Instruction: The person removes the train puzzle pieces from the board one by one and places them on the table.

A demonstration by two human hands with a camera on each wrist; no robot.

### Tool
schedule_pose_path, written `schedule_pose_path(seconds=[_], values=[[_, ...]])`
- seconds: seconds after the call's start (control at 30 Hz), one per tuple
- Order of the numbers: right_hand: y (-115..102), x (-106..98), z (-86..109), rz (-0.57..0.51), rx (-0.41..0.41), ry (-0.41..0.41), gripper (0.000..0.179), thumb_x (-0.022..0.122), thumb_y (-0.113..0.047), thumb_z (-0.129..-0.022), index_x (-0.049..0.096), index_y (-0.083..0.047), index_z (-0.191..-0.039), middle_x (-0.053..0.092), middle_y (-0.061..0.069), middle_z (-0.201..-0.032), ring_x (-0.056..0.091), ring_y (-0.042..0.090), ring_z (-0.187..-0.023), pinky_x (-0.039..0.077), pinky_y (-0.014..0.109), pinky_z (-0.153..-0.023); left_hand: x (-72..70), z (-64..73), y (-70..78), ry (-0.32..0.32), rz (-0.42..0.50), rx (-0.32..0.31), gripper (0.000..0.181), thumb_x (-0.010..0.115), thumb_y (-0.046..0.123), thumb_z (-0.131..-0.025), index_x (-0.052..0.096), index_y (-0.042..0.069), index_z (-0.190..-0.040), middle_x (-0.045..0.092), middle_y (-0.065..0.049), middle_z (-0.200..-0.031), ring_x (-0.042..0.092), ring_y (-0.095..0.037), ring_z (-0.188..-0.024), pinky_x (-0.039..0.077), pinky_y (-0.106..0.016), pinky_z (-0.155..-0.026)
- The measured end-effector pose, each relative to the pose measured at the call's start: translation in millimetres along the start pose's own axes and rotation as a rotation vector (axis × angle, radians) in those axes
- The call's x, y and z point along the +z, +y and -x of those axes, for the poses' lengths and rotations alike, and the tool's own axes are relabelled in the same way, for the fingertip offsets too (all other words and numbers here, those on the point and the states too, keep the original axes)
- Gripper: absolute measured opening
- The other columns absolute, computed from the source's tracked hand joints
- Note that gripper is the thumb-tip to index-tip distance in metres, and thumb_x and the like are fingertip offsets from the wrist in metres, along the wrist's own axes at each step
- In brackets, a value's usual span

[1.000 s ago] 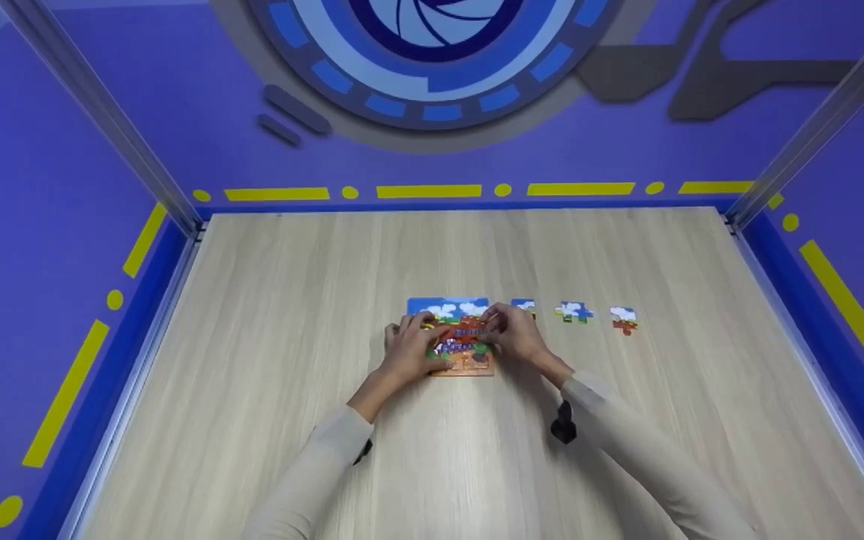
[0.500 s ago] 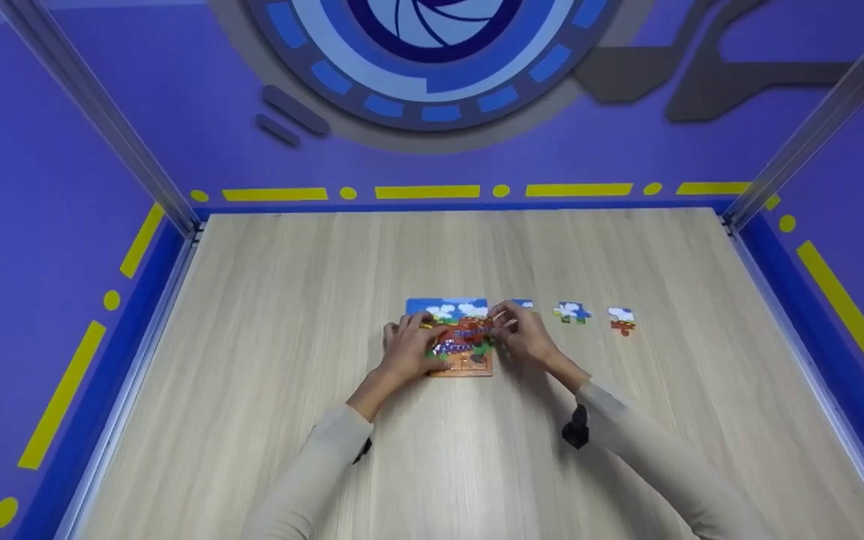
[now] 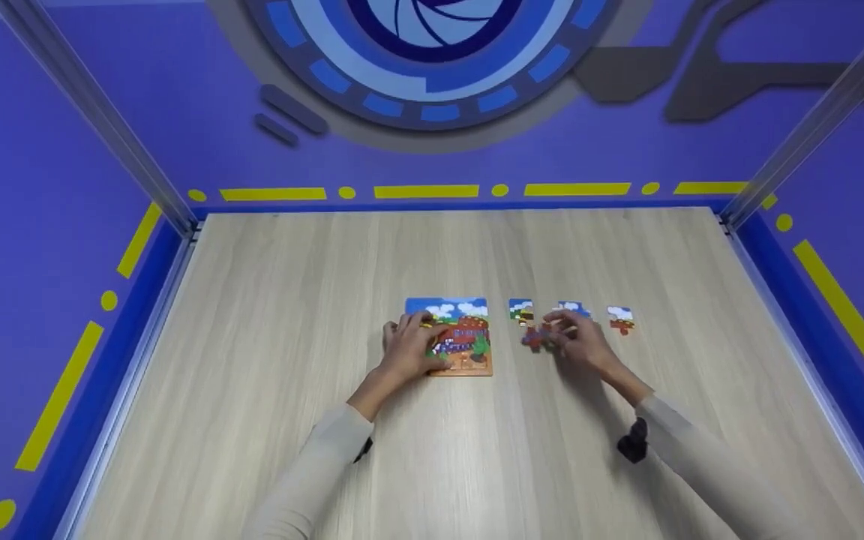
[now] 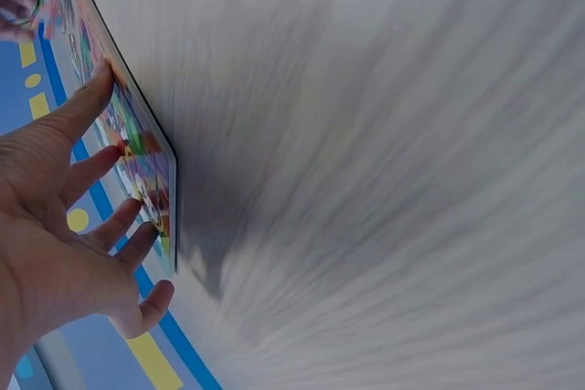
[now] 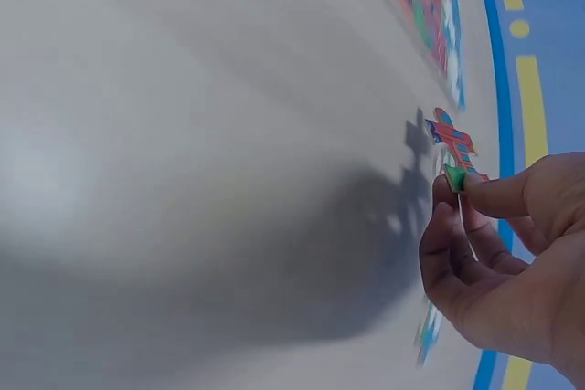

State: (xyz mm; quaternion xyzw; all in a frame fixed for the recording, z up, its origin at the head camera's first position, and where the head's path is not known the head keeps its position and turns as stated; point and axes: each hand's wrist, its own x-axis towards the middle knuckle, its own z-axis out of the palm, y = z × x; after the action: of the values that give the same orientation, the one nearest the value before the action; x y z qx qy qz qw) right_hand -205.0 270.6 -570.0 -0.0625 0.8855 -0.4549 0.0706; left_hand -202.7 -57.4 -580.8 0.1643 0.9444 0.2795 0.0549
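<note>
So, left hand [image 3: 408, 349]: fingers spread wide, resting on the puzzle board [image 3: 469, 365].
Right hand [image 3: 583, 343]: pinching a red puzzle piece [image 3: 533, 339] over the table [image 3: 327, 450], right of the board.
Loose pieces [image 3: 521, 309]: three, in a row beyond the held one.

A red, blue and green jigsaw piece [image 5: 454, 142] is held raised, right of the flat puzzle board [image 3: 468, 343]. Three loose pieces [image 3: 620, 315] are spread on that side

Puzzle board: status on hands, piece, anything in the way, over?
Left hand rests on puzzle board. Right hand pinches puzzle piece, right of board. Three loose pieces just beyond; no obstruction seen between board and piece.
</note>
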Motion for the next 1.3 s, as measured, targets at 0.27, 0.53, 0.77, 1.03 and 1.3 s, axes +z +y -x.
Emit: schedule_pose_path(seconds=[0.27,0.53,0.77,1.03,1.3], values=[[35.0,-45.4,19.6,0.020,0.034,0.034,0.030,0.065,0.002,-0.095,0.064,0.011,-0.123,0.068,0.028,-0.104,0.067,0.013,-0.085,0.053,0.021,-0.060,-1.5,0.3,1.2,-0.003,0.005,-0.008,0.065,0.087,0.034,-0.081,0.065,0.015,-0.139,0.052,-0.015,-0.145,0.044,-0.038,-0.133,0.025,-0.064,-0.107],[51.9,-82.6,34.7,0.045,0.132,0.034,0.039,0.072,-0.005,-0.092,0.062,0.011,-0.126,0.069,0.029,-0.107,0.064,0.006,-0.083,0.052,0.021,-0.061,0.2,-0.7,-0.7,0.006,0.004,-0.008,0.065,0.087,0.033,-0.080,0.065,0.015,-0.139,0.052,-0.015,-0.144,0.044,-0.037,-0.132,0.025,-0.063,-0.107],[60.8,-94.2,40.5,0.048,0.230,0.029,0.043,0.069,0.000,-0.092,0.057,0.013,-0.132,0.065,0.031,-0.112,0.059,0.003,-0.080,0.050,0.021,-0.059,0.4,0.0,-2.1,-0.004,0.006,-0.002,0.065,0.086,0.033,-0.082,0.064,0.014,-0.140,0.051,-0.016,-0.146,0.043,-0.038,-0.133,0.025,-0.063,-0.107],[60.2,-96.9,37.0,0.102,0.213,0.037,0.037,0.068,0.006,-0.090,0.060,0.015,-0.125,0.067,0.032,-0.104,0.059,0.009,-0.075,0.047,0.021,-0.057,-0.1,1.1,-1.4,-0.004,0.005,-0.022,0.066,0.086,0.034,-0.081,0.064,0.015,-0.140,0.051,-0.015,-0.146,0.043,-0.037,-0.134,0.024,-0.063,-0.108],[59.4,-98.0,41.9,0.235,0.191,0.072,0.031,0.077,-0.006,-0.088,0.070,0.010,-0.114,0.072,0.023,-0.088,0.052,0.007,-0.064,0.040,0.022,-0.056,1.6,-2.1,-1.0,-0.019,-0.007,-0.029,0.067,0.087,0.033,-0.081,0.064,0.016,-0.141,0.052,-0.014,-0.146,0.043,-0.036,-0.133,0.024,-0.063,-0.107]])
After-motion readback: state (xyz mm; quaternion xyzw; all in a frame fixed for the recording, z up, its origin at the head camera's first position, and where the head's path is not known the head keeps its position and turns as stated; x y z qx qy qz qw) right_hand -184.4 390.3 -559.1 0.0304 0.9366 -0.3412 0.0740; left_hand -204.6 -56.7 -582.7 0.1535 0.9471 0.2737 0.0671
